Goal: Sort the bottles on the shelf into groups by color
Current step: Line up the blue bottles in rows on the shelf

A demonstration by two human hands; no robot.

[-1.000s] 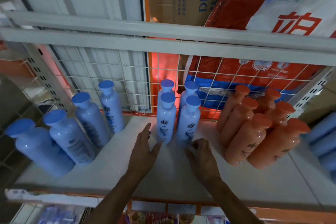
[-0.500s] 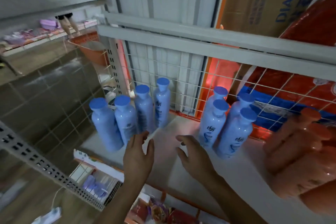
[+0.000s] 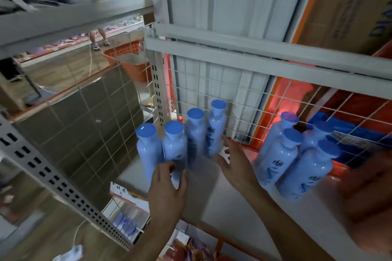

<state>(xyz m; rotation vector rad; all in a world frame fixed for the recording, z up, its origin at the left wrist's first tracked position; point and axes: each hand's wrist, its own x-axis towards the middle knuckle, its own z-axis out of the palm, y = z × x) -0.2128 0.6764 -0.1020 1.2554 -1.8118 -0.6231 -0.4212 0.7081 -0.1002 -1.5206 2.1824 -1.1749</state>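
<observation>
A row of several blue bottles [image 3: 192, 140] stands at the left end of the white shelf [image 3: 231, 210]. A second cluster of blue bottles [image 3: 282, 161] stands in the middle. At the right edge the orange bottles [image 3: 371, 195] show only as a blur. My left hand [image 3: 167, 186] reaches the base of the second bottle in the left row, which sits between thumb and straight fingers. My right hand [image 3: 235, 163] is spread open between the two blue groups. Its fingertips are beside the rearmost bottle of the left row.
A wire grid [image 3: 212, 95] backs the shelf and a perforated upright [image 3: 158, 91] marks its left end. An upper shelf rail [image 3: 254, 53] runs overhead. Left of the shelf lies tiled floor [image 3: 84, 123], where a person's feet stand far off. Packaged goods [image 3: 127, 222] fill the shelf below.
The view has swung further left. Both hands have moved forward to the left row of blue bottles, the left hand reaching a bottle's base. The orange bottles slid to the right edge.
</observation>
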